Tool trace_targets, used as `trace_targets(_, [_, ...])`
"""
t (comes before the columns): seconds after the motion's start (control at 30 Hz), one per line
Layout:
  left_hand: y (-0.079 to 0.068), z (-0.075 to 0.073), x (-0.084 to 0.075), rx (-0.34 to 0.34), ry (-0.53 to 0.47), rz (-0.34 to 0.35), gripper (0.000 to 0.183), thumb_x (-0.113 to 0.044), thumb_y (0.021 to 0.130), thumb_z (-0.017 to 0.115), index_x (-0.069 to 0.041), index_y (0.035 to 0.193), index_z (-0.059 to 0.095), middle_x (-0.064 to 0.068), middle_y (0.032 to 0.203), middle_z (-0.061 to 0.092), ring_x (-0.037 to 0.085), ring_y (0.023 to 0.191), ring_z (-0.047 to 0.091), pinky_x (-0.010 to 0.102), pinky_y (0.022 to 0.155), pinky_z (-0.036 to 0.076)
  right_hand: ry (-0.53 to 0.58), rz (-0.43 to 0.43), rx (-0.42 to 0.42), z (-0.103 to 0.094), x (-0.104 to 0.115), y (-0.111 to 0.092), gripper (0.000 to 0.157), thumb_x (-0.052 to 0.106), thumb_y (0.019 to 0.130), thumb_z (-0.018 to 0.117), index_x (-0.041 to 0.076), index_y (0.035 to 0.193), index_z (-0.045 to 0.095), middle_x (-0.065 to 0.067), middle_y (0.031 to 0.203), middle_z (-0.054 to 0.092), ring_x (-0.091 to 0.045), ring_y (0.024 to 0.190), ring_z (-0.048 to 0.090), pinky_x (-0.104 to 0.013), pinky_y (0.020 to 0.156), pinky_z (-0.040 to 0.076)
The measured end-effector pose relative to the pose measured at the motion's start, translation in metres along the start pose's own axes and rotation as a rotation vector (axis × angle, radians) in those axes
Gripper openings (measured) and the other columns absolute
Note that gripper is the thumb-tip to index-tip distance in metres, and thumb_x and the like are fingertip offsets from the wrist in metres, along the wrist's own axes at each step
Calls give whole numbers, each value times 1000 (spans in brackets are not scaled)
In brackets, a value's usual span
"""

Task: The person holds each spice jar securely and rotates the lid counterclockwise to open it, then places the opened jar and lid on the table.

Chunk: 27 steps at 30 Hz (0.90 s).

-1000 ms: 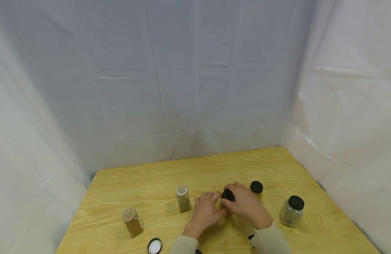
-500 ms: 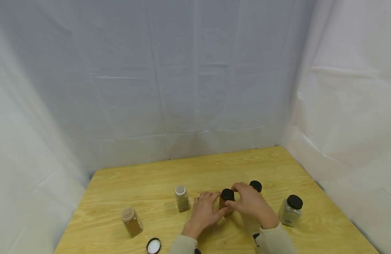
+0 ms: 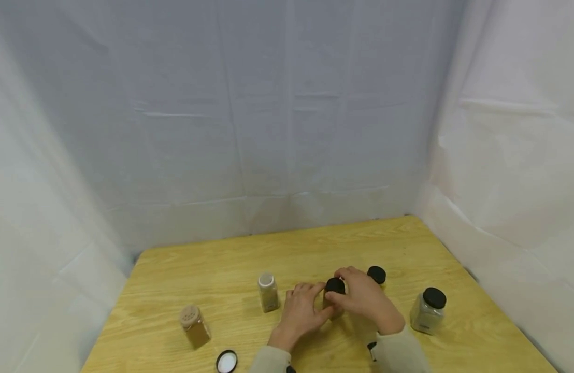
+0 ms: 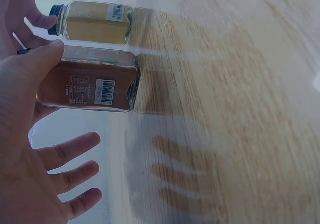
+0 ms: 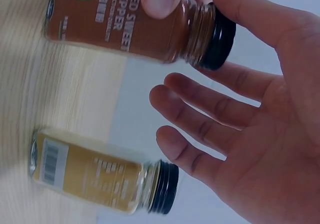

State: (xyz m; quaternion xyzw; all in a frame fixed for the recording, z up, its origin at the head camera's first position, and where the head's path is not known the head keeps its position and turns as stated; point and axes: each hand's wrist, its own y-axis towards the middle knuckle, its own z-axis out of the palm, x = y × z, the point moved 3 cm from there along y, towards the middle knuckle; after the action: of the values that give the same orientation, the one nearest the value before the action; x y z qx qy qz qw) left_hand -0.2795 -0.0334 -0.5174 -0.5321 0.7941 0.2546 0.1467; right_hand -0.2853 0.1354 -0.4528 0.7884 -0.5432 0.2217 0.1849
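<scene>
A glass spice jar (image 5: 115,24) of reddish-brown powder, labelled "RED SWEET PEPPER", stands upright on the wooden table. My left hand (image 3: 297,313) grips its body between thumb and forefinger, with the other fingers spread apart beyond it in the left wrist view. At the top, my right hand (image 3: 367,299) has thumb and forefinger around the black lid (image 5: 222,39), which sits on the jar's neck. The remaining right fingers extend loosely past the lid. Close behind the right hand stands a second jar (image 5: 92,174) with yellow powder and a black lid.
To the left stand a white-topped jar (image 3: 268,293) and a brown-filled shaker (image 3: 195,327) with a perforated beige cap. A loose black lid (image 3: 227,361) lies white side up near the front. At right is a wider black-lidded jar (image 3: 427,312). White curtains (image 3: 268,129) surround the table.
The right hand's fingers came off the lid and spread to the right half a second ago, then returned around it. The left hand and the jar stay in place.
</scene>
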Motion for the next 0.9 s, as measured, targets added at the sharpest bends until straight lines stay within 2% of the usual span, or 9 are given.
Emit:
trace_targets(0.1, [1,0,1,8,-8,-1,66,-66,95,66,-18,140,68,10,133,71,34,127,62,57,98,46,36,32,5,-3,-4,-3,50,37,94,80,5,130,68,-15,129,69,-37,114,68,-54,92,57])
trace_targets(0.2, [1,-2,1,0,1,5,68,-68,95,65,-17,140,67,11,134,71,35,128,62,59,99,46,61,27,9,-6,-8,-4,47,34,94,81,3,126,69,-16,124,70,-38,112,69,-54,91,57])
trace_targets(0.3, [1,-3,1,-14,17,14,67,-66,95,67,-16,139,68,12,133,71,35,127,62,59,99,46,63,5,14,-6,-11,-4,45,31,93,82,1,124,70,-18,121,71,-39,110,69,-54,90,57])
trace_targets(0.5, [1,-1,1,-16,34,12,62,-60,94,72,-16,138,68,11,130,72,33,125,63,55,96,47,62,-22,34,-3,-6,0,49,33,94,81,-1,128,68,-18,126,70,-38,111,69,-54,90,57])
trace_targets(0.7, [1,0,2,0,37,-7,61,-61,93,71,-19,138,68,9,128,72,31,123,62,51,93,47,3,-92,27,4,5,7,41,33,96,78,3,123,69,-15,118,71,-26,92,68,-42,75,56])
trace_targets(0.8, [1,0,2,3,36,-12,61,-61,94,69,-20,139,68,8,129,72,31,124,62,51,95,47,-15,-82,11,4,7,7,41,33,96,78,4,124,70,-16,120,70,-28,94,69,-46,78,57])
trace_targets(0.9, [1,-2,2,-2,42,-8,62,-62,94,69,-18,139,68,11,130,72,32,125,62,54,96,47,-18,-37,2,2,5,7,47,34,95,80,3,128,69,-19,129,69,-35,107,70,-53,88,57])
